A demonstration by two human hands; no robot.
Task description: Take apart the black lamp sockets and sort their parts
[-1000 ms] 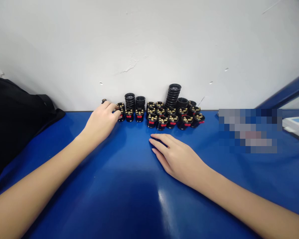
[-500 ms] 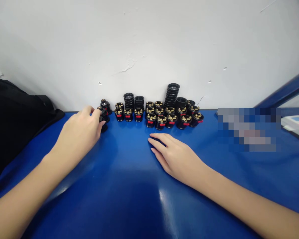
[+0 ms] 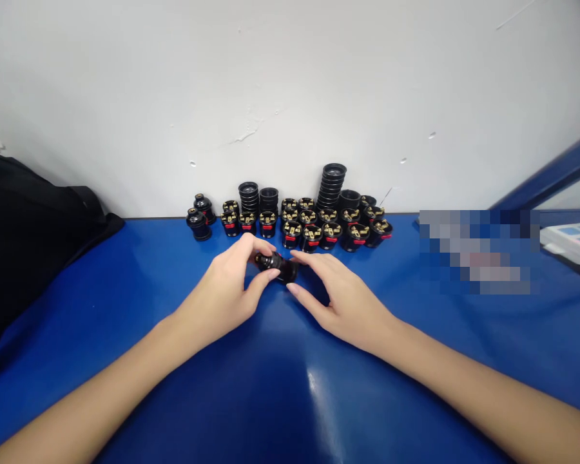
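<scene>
A black lamp holder lies tilted on its side between my two hands, over the blue table. My left hand grips its narrow, capped end between thumb and fingers. At the wider end, the thumb and fingertips of my right hand close around the rim from both sides. Two capped lamp holders stand upright by the wall at the left. Beyond my hands, several uncapped lamp holder bodies with brass contacts and red switches stand in rows.
Stacks of black threaded rings rise behind the bodies, against the white wall. Black cloth drapes over the left side. At right are a blurred-out patch, a blue bar and a white box.
My left hand has moved right from the capped lamp holders, bringing one to the middle. My right hand has spread its thumb and fingers and taken the other end.
</scene>
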